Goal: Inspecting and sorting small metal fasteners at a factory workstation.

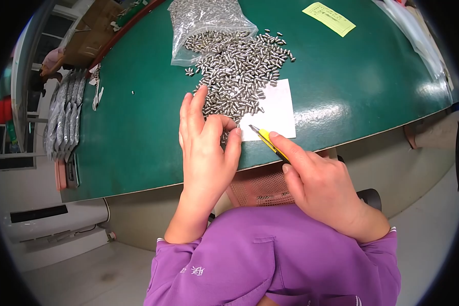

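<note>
A heap of small metal pins (237,71) lies on the green table (137,127), spilling from the mouth of a clear plastic bag (204,23) that still holds more of the same pins at the far side. The near edge of the heap runs onto a white paper sheet (278,109) lying flat near the table's front edge. The left hand (206,143) rests palm down at the heap's near edge, index and middle fingers stretched out together into the pins, thumb and the remaining fingers curled in toward one another over a few pins; whether one is actually pinched cannot be told. The right hand (319,186) grips a yellow utility knife (268,142), fingers closed along its handle with the index finger laid on top, the blade tip resting on the paper just beside the left hand's fingertips. A yellow paper slip (329,19) lies well apart at the far right of the table. Off the table's left edge stands a row of grey flat packets (64,120), stacked on edge. A transparent plastic sheet (418,38) lies along the right rim. The person wears a purple garment (275,260).
</note>
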The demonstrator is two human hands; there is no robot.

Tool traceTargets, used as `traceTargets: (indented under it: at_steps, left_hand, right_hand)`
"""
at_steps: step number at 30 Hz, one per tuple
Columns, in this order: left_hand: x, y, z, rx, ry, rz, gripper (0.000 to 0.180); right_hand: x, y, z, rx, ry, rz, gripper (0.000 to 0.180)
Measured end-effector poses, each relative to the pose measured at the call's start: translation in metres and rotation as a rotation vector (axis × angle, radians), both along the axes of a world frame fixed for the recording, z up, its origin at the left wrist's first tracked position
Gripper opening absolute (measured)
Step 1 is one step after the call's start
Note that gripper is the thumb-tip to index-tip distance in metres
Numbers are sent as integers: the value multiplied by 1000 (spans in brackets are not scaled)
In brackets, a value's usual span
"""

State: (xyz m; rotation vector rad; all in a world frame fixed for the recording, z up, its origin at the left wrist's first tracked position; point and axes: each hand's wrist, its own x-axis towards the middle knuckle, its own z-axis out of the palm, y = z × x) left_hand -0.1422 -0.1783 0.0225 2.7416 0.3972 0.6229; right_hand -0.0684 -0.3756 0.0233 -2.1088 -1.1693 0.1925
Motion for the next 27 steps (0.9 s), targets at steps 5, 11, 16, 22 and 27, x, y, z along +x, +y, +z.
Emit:
traceTargets:
  at_steps: [5,11,16,22,27]
  left_hand:
    - [-2,0,0,-33,-14,-38,10]
    - [-1,-2,1,-27,-10,-48,9]
    - [0,-2,2,-10,2,-49,8]
    - [1,0,-1,-30,-32,-75,9]
    - [2,0,0,-31,-37,-100,11]
  right_hand:
    - [-2,1,3,-43,0,26,54]
    - [-5,2,-6,-7,-90,15,57]
    - [-6,2,-8,-21,-79,8,58]
    - [-1,5,-5,36,-112,30,56]
    - [9,4,10,-33,-18,100,55]
